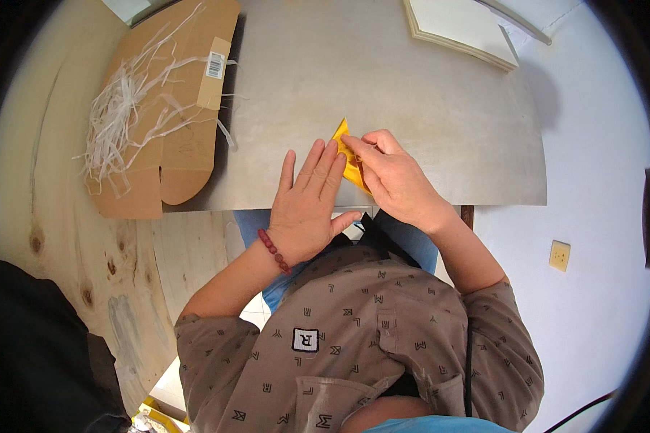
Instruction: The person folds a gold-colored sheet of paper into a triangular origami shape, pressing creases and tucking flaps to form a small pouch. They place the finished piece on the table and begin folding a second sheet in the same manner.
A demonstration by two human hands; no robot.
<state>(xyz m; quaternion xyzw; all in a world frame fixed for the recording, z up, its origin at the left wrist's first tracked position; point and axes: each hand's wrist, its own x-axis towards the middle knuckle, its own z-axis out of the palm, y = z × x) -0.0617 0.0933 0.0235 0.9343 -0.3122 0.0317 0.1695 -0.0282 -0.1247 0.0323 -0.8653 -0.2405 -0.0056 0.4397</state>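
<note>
Yellow piece [354, 175]: partly covered by fingertips of the left hand [303, 206] and by the right hand [403, 180]; its full outline can't be made out. Some right-hand fingers sit hidden behind that hand. Cardboard [184, 166], grey table [289, 65] and pale stack [458, 29] run out of sight at the far side. Dark cloth [40, 346], near left, cut off. Faint cardboard scrawl illegible.

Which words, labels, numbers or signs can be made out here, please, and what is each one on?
Patch: one bold dark letter on white, which I won't copy out.
Shirt: small dark letter-like signs all over, likewise not copied.
Label: a barcode; any print is too small to read.
Cardboard: faint marks, unreadable.
Yellow piece: no text visible.
</note>
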